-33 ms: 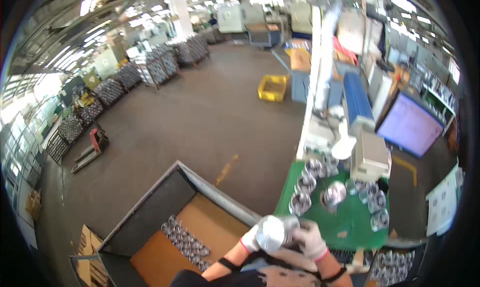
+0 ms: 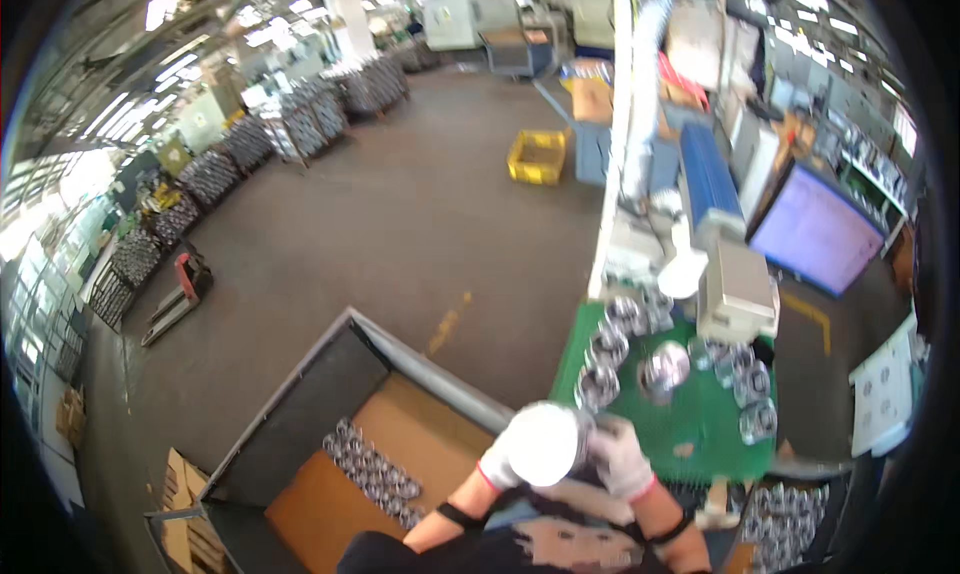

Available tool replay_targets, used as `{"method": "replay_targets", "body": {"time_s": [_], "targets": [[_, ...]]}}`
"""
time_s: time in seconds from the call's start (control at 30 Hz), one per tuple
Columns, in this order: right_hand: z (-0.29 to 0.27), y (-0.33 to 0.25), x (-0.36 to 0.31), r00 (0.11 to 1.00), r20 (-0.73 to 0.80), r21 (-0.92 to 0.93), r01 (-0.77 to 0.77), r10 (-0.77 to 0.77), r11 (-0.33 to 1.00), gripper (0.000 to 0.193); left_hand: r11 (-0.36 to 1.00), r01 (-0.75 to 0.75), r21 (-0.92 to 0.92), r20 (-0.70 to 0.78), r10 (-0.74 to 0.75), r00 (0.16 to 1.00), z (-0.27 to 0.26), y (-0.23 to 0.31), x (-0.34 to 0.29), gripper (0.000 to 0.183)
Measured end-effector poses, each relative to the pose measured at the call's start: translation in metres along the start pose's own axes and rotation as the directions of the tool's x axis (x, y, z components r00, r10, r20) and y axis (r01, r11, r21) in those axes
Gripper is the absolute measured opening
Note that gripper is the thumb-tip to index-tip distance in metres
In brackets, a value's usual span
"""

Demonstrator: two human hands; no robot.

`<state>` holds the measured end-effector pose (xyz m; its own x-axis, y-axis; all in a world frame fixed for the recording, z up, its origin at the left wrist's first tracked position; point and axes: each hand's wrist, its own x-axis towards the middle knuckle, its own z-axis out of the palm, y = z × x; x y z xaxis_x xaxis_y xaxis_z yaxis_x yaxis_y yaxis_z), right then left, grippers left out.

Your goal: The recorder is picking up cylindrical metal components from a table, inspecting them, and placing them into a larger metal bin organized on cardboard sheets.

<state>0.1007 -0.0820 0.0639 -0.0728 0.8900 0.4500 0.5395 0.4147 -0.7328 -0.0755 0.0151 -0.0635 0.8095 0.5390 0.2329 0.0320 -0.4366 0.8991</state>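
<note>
A silvery metal piston [image 2: 546, 444] is held up in front of me between both hands, its round flat face glaring white with reflected light. My left hand [image 2: 504, 461], in a white glove, grips it from the left side; its fingers are partly hidden behind the piston. On the other side, my gloved right hand [image 2: 622, 460] closes round the piston's darker rear part. Beyond my hands a green work mat [image 2: 660, 439] carries a row of pistons [image 2: 604, 346] at its left, one piston [image 2: 665, 366] in the middle and several more [image 2: 752, 384] at its right.
A grey-walled bin [image 2: 300, 409] at lower left holds rows of pistons [image 2: 370, 474] on brown cardboard. More pistons [image 2: 785, 524] fill a bin at lower right. A beige box-shaped device [image 2: 738, 292] and a monitor [image 2: 820, 232] stand past the mat. A yellow crate [image 2: 537, 158] and pallet jack [image 2: 180, 299] are on the floor.
The piston has tilted slightly and its face now glares brighter. Both hands keep their hold. The whole view has shifted a little, with the surroundings sitting higher in the picture.
</note>
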Motion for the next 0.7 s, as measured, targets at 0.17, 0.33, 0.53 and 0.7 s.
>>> {"method": "replay_targets", "body": {"time_s": [0.17, 0.33, 0.53, 0.7], "targets": [[-0.007, 0.034, -0.007, 0.742, 0.142, 0.191, -0.67, 0.655, 0.718, 0.034, -0.325, 0.062, -0.944, 0.193, -0.387, 0.902, -0.018, 0.076, 0.042, 0.063], [-0.044, 0.039, -0.049, 0.813, 0.121, 0.481, -0.549, 0.569, 0.683, 0.047, 0.035, 0.186, -0.982, 0.134, -0.562, 0.816, 0.005, 0.087, 0.054, 0.063], [-0.071, 0.052, -0.136, 0.63, 0.535, 0.83, -0.266, 0.563, -0.491, 0.076, 0.965, 0.113, 0.235, 0.151, -0.152, 0.977, 0.073, 0.127, 0.075, 0.034], [-0.062, 0.116, -0.204, 0.555, 0.422, 0.906, -0.25, 0.717, -0.341, 0.068, 0.873, -0.344, 0.346, 0.447, 0.169, 0.878, 0.136, 0.099, 0.068, 0.028]]}}
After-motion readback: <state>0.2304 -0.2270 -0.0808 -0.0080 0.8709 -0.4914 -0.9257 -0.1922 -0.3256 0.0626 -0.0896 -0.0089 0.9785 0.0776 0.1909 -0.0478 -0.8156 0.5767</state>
